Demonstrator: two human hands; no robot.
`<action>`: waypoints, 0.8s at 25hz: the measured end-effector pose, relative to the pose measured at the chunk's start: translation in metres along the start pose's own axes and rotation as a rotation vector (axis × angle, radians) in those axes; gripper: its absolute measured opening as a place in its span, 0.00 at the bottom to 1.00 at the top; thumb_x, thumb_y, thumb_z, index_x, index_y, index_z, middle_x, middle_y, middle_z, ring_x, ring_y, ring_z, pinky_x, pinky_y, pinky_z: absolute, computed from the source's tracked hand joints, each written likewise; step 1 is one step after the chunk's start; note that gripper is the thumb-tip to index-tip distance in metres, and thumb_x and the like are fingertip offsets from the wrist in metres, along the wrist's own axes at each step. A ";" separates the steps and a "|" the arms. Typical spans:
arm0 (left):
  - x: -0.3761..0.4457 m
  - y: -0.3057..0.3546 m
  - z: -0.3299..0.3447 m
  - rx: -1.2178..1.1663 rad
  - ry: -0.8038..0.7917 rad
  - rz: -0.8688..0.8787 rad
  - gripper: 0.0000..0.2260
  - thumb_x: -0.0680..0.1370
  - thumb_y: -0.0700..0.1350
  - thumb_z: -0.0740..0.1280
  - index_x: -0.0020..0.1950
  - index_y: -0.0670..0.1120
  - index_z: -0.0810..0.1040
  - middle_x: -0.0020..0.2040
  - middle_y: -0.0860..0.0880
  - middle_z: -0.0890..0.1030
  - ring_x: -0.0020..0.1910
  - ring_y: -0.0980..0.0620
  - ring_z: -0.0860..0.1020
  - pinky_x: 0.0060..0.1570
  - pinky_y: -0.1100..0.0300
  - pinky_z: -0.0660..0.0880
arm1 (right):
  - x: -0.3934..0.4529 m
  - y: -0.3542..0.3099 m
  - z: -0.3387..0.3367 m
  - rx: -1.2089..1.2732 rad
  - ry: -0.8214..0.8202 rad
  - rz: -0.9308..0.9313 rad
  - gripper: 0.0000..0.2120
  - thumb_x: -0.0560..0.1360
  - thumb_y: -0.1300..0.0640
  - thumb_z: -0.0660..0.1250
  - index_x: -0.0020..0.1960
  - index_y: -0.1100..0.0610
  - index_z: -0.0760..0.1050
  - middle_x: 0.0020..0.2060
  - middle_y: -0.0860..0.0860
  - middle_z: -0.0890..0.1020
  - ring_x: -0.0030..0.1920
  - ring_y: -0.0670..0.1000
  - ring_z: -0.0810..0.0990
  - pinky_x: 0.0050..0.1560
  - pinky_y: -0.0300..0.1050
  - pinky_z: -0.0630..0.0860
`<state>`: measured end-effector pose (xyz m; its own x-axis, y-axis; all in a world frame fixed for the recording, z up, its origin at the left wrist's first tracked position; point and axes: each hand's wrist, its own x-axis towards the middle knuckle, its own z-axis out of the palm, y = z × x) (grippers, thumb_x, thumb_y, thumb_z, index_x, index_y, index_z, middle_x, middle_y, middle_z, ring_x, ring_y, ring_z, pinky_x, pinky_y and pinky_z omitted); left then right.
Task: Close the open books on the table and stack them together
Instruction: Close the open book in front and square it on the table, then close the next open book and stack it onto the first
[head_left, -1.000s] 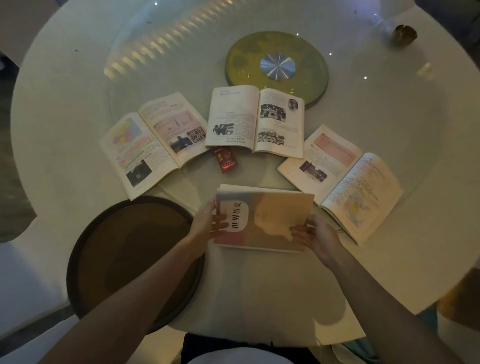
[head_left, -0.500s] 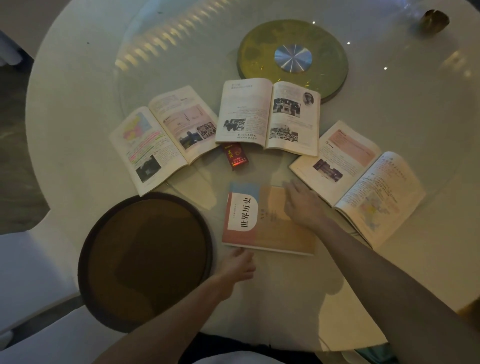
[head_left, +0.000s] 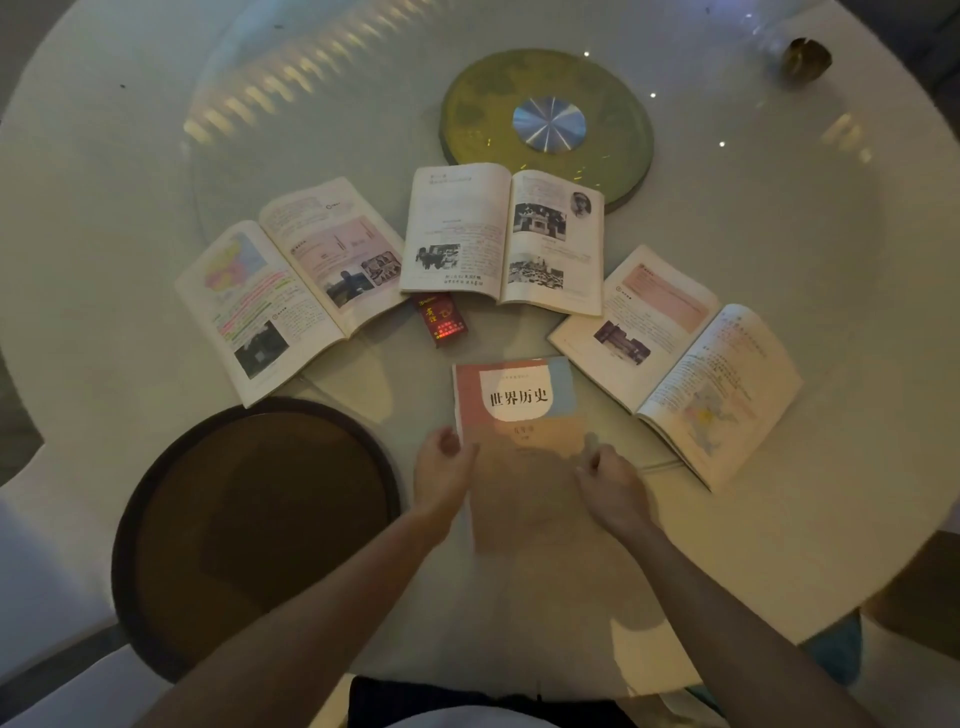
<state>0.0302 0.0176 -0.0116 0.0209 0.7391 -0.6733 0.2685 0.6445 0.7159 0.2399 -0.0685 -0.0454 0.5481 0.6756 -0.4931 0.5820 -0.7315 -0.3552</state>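
Hands flank the closed history textbook (head_left: 519, 415) near the table's (head_left: 779, 545) front edge: left hand (head_left: 441, 470) pinches its spine side, right hand (head_left: 613, 486) curled, grip unclear. Misaligned stacking could slide it off the edge.

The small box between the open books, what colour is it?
Red with yellow lettering; the small box shows in the head view.

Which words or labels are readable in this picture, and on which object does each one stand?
"世界历史": large dark characters on the white patch of the closed pink and orange book.
Small red packet: yellow characters, too blurred to read.
Three open illustrated books, left, middle and right: print too small to read.
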 end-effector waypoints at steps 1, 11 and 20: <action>0.006 0.004 0.000 0.039 -0.010 0.012 0.22 0.80 0.44 0.68 0.74 0.41 0.71 0.67 0.46 0.78 0.61 0.48 0.77 0.56 0.57 0.75 | -0.003 0.001 0.002 0.055 -0.028 0.010 0.06 0.79 0.55 0.64 0.46 0.57 0.71 0.43 0.55 0.79 0.46 0.60 0.79 0.42 0.52 0.74; 0.013 0.030 0.065 0.361 -0.205 0.297 0.19 0.77 0.46 0.69 0.67 0.44 0.78 0.60 0.46 0.81 0.56 0.49 0.81 0.59 0.48 0.80 | 0.006 0.062 -0.043 1.152 0.249 0.635 0.10 0.75 0.56 0.74 0.53 0.59 0.81 0.44 0.57 0.80 0.43 0.55 0.79 0.42 0.50 0.80; -0.006 0.050 0.185 0.566 -0.478 0.328 0.27 0.77 0.45 0.71 0.76 0.47 0.70 0.71 0.47 0.74 0.68 0.49 0.74 0.67 0.50 0.74 | 0.035 0.125 -0.085 1.844 0.161 0.794 0.19 0.77 0.59 0.71 0.66 0.64 0.74 0.45 0.58 0.81 0.35 0.52 0.80 0.31 0.46 0.79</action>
<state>0.2219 0.0094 -0.0059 0.5579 0.6275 -0.5431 0.6213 0.1181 0.7746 0.3833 -0.1285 -0.0393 0.4232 0.1419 -0.8949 -0.9060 0.0561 -0.4195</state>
